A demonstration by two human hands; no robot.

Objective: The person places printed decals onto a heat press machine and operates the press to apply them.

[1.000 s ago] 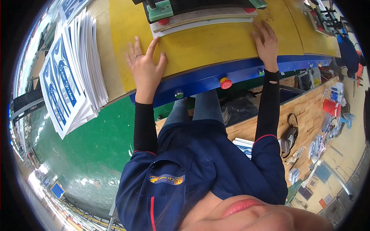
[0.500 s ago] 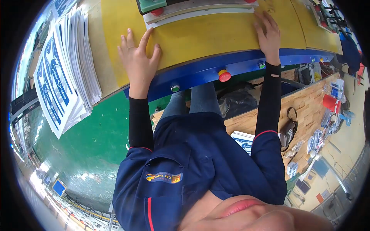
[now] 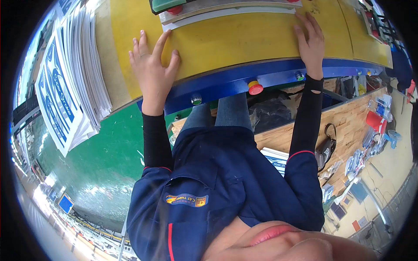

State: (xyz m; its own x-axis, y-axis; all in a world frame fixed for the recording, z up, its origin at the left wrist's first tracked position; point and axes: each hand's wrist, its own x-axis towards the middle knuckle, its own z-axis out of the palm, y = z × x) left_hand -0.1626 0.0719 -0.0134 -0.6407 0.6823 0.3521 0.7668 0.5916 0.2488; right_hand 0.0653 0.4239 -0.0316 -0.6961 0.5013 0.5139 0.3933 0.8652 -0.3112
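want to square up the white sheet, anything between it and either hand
Nothing visible: the left hand and right hand have fingertips at the near edge of the white sheet. Beyond, the pale plate overhangs it.

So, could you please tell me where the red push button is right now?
In the head view, the red push button sits right of centre on the blue rail, between the left green button and a green one near the right hand.

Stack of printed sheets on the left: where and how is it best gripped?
Likely by the near end of the stack, coming from the person's side: left hand, thumb on top, fingers beneath. That end overhangs the table above the floor, so its underside looks reachable; its loosely fanned edges want squeezing together.
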